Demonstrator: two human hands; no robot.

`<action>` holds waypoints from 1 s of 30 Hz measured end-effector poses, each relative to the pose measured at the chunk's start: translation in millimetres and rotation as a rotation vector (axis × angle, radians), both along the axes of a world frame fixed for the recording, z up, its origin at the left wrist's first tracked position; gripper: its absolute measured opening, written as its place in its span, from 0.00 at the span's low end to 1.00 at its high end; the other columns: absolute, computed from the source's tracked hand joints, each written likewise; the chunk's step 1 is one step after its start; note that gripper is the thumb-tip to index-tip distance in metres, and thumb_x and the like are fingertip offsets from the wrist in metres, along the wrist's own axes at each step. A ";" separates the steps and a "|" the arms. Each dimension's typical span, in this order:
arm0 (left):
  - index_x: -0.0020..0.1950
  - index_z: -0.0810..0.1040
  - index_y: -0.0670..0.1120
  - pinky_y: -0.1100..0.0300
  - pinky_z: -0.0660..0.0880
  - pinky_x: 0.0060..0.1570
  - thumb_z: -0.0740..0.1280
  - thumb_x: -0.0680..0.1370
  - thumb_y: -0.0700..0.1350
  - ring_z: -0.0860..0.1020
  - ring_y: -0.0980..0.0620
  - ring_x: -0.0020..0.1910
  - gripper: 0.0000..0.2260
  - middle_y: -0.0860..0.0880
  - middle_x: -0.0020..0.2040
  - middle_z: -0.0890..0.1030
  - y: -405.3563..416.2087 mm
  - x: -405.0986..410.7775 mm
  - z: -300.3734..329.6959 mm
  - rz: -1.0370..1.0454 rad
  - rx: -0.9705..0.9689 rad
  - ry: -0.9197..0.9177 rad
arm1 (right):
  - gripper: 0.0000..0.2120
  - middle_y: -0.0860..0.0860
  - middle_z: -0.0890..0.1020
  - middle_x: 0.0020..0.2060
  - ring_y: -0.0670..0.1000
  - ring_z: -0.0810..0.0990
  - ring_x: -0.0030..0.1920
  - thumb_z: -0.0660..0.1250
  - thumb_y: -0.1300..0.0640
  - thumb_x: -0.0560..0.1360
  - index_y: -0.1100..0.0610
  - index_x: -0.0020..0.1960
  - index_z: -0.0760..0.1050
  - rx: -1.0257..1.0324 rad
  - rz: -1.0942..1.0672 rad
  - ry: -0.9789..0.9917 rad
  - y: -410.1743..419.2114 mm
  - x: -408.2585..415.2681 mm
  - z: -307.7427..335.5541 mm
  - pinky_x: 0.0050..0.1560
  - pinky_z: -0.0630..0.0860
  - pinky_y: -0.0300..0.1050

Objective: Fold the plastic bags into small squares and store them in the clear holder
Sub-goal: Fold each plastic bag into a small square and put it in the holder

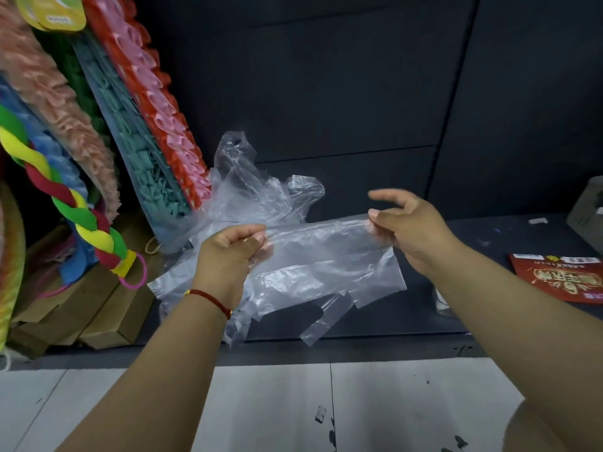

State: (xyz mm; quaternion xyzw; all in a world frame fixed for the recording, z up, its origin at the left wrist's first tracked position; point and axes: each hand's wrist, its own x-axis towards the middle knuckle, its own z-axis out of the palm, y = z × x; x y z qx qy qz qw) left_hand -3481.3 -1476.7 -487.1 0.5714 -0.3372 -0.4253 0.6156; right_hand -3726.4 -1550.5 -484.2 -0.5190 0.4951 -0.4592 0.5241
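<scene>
Early on — the left hand (228, 252) and right hand (408, 223) pinch one plastic bag (326, 256) stretched mid-frame, unfolded; no folded squares, no holder visible.

A single wide-angle view comes from the person's head, looking forward and steeply down along both forearms. It sits close: the left hand (228, 252) and right hand (408, 223) fill the middle of the frame above a dark grey flat bench (489, 230). The pale tiled floor (261, 409) crosses the bottom edge, a dark panelled wall (359, 76) closes the top, and straight lines bow near the borders.
</scene>
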 end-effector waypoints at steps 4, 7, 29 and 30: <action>0.52 0.81 0.39 0.62 0.81 0.47 0.70 0.73 0.30 0.82 0.54 0.41 0.10 0.44 0.45 0.82 -10.7 -1.2 0.7 -0.057 0.022 -0.016 | 0.11 0.51 0.83 0.42 0.46 0.81 0.44 0.69 0.65 0.75 0.58 0.57 0.81 -0.034 0.087 0.067 -3.6 -6.2 -1.9 0.52 0.79 0.37; 0.50 0.82 0.46 0.64 0.79 0.50 0.73 0.71 0.30 0.80 0.53 0.45 0.14 0.45 0.48 0.81 -14.3 -1.4 0.7 -0.095 0.041 -0.196 | 0.15 0.48 0.81 0.42 0.43 0.80 0.44 0.72 0.66 0.73 0.56 0.58 0.80 -0.088 0.088 0.161 -6.3 -11.1 -1.3 0.53 0.76 0.33; 0.43 0.75 0.50 0.60 0.74 0.43 0.62 0.81 0.41 0.76 0.58 0.37 0.08 0.52 0.37 0.79 -25.2 -23.7 8.5 0.037 -0.146 -0.393 | 0.07 0.52 0.81 0.41 0.51 0.78 0.41 0.68 0.56 0.77 0.57 0.42 0.76 -0.132 0.091 0.209 -10.5 -27.5 2.1 0.47 0.76 0.51; 0.43 0.74 0.51 0.59 0.73 0.40 0.61 0.82 0.42 0.75 0.58 0.33 0.09 0.52 0.35 0.77 -25.5 -25.7 7.4 0.060 -0.177 -0.426 | 0.08 0.52 0.82 0.40 0.51 0.79 0.41 0.67 0.55 0.78 0.56 0.42 0.76 -0.121 0.100 0.178 -8.9 -25.7 2.8 0.48 0.76 0.53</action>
